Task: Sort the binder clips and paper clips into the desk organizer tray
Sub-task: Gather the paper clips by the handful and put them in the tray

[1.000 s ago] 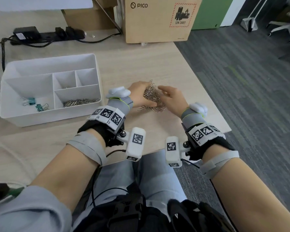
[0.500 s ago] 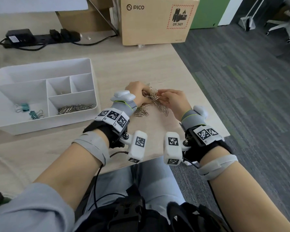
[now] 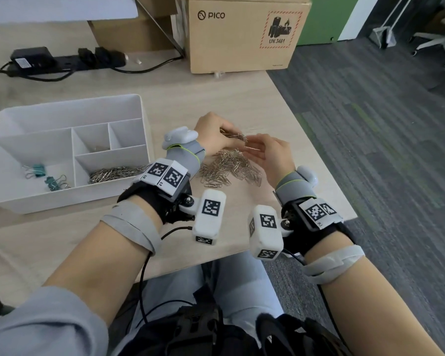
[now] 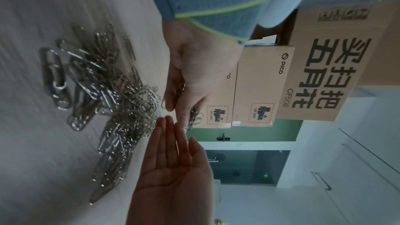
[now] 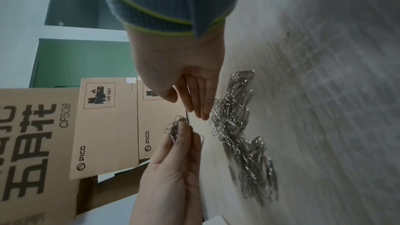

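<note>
My left hand (image 3: 231, 134) pinches a small bunch of silver paper clips (image 3: 235, 136) just above the desk. In the left wrist view the bunch (image 4: 194, 115) hangs from the left hand's fingertips (image 4: 184, 117). My right hand (image 3: 257, 147) is beside it with straight fingers and holds nothing; its open palm (image 4: 171, 160) shows clearly. A loose pile of paper clips (image 3: 229, 168) (image 5: 242, 134) lies on the desk under both hands. The white organizer tray (image 3: 70, 104) stands to the left, with two teal binder clips (image 3: 37, 170) in its front left compartment and paper clips (image 3: 113, 173) in the front right one.
A PICO cardboard box (image 3: 244, 34) stands at the back of the desk, and a black power strip (image 3: 70, 60) with cables lies at the back left. The desk's right edge (image 3: 319, 150) runs close to my right hand, with carpet beyond it.
Both hands were down on the pile, gathering clips. Now the left hand has lifted a small bunch off it, and the right hand has opened beside it.
</note>
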A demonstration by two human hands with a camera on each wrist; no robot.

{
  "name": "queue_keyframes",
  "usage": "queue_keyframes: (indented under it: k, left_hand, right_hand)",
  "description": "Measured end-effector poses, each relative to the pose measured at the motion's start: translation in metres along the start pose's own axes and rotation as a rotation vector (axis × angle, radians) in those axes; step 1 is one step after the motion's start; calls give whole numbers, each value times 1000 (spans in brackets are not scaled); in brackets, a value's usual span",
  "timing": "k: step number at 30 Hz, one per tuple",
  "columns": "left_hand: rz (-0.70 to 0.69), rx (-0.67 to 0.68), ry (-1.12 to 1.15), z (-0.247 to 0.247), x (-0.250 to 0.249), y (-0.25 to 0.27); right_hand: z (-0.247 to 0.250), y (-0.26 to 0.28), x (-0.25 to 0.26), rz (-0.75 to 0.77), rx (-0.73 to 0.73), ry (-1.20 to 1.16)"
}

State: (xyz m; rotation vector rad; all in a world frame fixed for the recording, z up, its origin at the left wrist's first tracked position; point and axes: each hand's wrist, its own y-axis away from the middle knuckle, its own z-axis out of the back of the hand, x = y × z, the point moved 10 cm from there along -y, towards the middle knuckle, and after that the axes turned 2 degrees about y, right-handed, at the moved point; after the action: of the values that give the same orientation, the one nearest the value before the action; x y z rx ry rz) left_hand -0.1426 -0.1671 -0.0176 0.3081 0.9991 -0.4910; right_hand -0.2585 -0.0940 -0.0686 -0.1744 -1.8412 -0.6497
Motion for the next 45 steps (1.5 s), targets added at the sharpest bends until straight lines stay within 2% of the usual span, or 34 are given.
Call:
queue_keyframes:
  k: [5, 11, 13, 15, 17, 18, 23, 25, 28, 30, 33, 39, 45]
  left_hand:
    - [-65, 107, -36, -22, -22, -2]
    - [-119, 187, -90, -37, -30, -3]
    - [-126, 154, -28, -32, -32, -3]
    - [-142, 41, -1, -19, -33, -6]
    - [-126, -50, -118, -8, -25, -11]
    - [-95, -48, -206, -7, -18, -14]
    - [19, 286, -508, -41, 6, -2]
    - [70, 351, -615, -50, 19, 7]
    - [22, 283, -642, -50, 22, 6]
    - [-22, 220, -549, -44, 17, 1]
    - [-65, 202, -483, -38, 13, -2]
    - [-99, 131, -422, -31, 14, 2]
    - [-60, 57, -208, -13, 17, 5]
  right_hand:
    - [-22, 7, -17, -216, 135, -282]
    - [-26, 9, -18, -264, 179, -365]
    - [-22, 7, -18, -254, 163, -375]
    - [-17, 6, -19, -258, 138, -396]
    - [-10, 3, -22, -269, 106, -395]
    - [-6, 2, -23, -269, 84, -377]
    - [16, -3, -20, -213, 2, -214]
    - [21, -3, -17, -181, -12, -176]
    - [24, -3, -15, -153, -32, -133]
    - [24, -2, -14, -137, -42, -109]
    - [21, 0, -11, -115, -49, -95]
    - [15, 3, -12, -116, -28, -121]
    - [14, 1, -17, -157, -25, -225]
